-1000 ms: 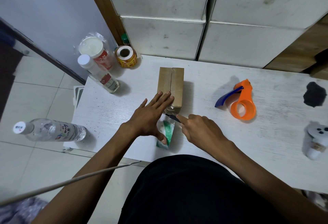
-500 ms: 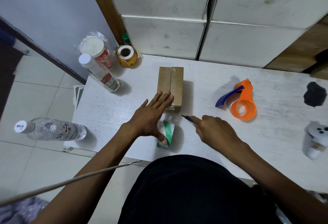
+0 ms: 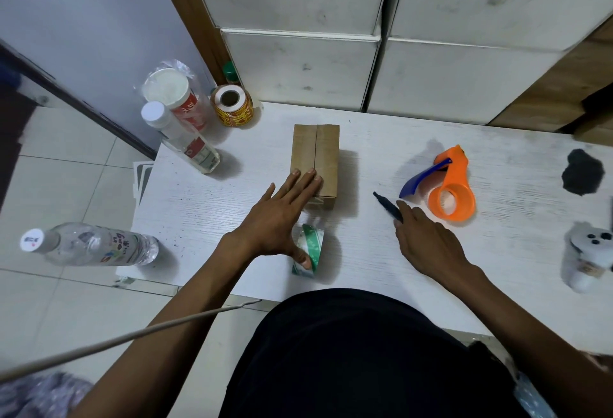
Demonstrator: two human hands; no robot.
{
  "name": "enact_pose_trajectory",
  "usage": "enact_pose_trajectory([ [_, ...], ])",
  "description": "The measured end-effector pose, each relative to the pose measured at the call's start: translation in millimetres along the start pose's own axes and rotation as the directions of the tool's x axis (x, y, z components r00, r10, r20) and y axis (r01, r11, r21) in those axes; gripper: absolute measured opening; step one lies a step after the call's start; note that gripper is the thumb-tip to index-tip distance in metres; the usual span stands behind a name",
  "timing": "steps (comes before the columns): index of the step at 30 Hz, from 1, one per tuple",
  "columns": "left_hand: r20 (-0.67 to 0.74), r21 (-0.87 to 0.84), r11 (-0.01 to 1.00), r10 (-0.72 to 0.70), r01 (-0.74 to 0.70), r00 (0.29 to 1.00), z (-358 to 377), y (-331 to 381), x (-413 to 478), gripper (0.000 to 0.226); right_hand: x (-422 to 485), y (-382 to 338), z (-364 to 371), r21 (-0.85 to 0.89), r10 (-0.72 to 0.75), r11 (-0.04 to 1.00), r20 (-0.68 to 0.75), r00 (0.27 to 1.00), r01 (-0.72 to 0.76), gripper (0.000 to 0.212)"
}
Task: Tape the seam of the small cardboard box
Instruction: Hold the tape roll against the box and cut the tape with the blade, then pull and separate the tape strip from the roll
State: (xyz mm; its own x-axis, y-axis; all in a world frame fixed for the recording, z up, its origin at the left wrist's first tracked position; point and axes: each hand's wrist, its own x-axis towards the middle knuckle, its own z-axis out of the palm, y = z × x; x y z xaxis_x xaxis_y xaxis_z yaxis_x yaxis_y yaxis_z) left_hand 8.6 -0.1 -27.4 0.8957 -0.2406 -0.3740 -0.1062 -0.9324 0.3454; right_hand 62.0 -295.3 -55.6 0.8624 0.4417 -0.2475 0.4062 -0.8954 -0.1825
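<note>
White wood-grain table (image 3: pixel 205 205) carrying small brown cardboard box (image 3: pixel 326 155), orange plastic tape dispenser (image 3: pixel 451 185), green-printed tape roll (image 3: pixel 312 248), clear plastic bottles (image 3: pixel 185 140).

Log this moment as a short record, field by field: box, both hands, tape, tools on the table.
box: small cardboard box upright on the white table, seam facing up
left hand: left hand flat, fingertips on the box's near end, thumb on the green tape roll
right hand: right hand on the table right of the box, holding a dark blade-like tool
dispenser: orange tape dispenser lying untouched, right of the right hand
seam state: tape on the seam cannot be told
</note>
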Motion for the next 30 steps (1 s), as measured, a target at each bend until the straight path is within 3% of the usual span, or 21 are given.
enact_pose_trajectory([
  [3,-0.022,-0.006,1.0,-0.007,0.006,1.0,1.5,0.0,-3.0,0.15,2.5,2.2,15.8,-0.073,-0.019,0.997,0.037,0.999,0.022,0.05],
  [6,-0.066,0.041,0.999,-0.021,0.024,0.998,4.2,1.6,-7.9,0.152,6.9,3.5,28.5,-0.099,-0.057,0.994,-0.027,0.998,0.054,0.033],
  [8,-0.08,0.046,0.998,-0.03,0.033,0.996,5.7,2.2,-11.0,0.151,10.2,4.1,34.8,-0.113,-0.045,0.992,0.011,0.999,0.046,0.024],
  [11,-0.072,0.019,0.999,-0.04,0.042,0.997,8.7,0.9,-14.1,0.149,14.0,3.6,31.5,-0.179,0.091,0.981,0.059,0.994,-0.079,0.041],
  [14,-0.056,-0.009,0.999,-0.037,0.037,0.998,11.6,-0.8,-14.9,0.149,23.3,-5.7,13.3,-0.226,0.066,0.972,0.031,0.997,-0.057,0.059],
  [19,-0.06,-0.02,0.999,-0.029,0.028,0.998,12.6,-2.1,-13.6,0.149,51.2,-42.4,-23.9,-0.042,0.037,0.998,-0.124,0.992,-0.043,0.044],
  [22,-0.086,-0.053,0.998,-0.037,0.032,0.996,16.1,-2.1,-14.6,0.149,56.0,-65.8,-41.0,0.188,0.013,0.982,-0.105,0.994,0.007,0.033],
  [26,-0.174,-0.203,0.979,-0.07,0.034,0.982,22.7,-3.9,-21.4,0.148,46.5,-79.1,-32.9,0.613,0.018,0.771,0.245,0.969,-0.169,0.025],
  [28,-0.258,-0.371,0.928,-0.144,0.039,0.955,26.1,-2.4,-28.4,0.14,39.2,-80.7,-17.9,0.72,-0.028,0.645,0.355,0.934,-0.255,0.025],
  [30,-0.308,-0.567,0.819,-0.304,0.082,0.902,31.5,3.0,-33.1,0.119,33.7,-81.7,-5.2,0.763,-0.012,0.561,0.395,0.919,-0.32,0.035],
])
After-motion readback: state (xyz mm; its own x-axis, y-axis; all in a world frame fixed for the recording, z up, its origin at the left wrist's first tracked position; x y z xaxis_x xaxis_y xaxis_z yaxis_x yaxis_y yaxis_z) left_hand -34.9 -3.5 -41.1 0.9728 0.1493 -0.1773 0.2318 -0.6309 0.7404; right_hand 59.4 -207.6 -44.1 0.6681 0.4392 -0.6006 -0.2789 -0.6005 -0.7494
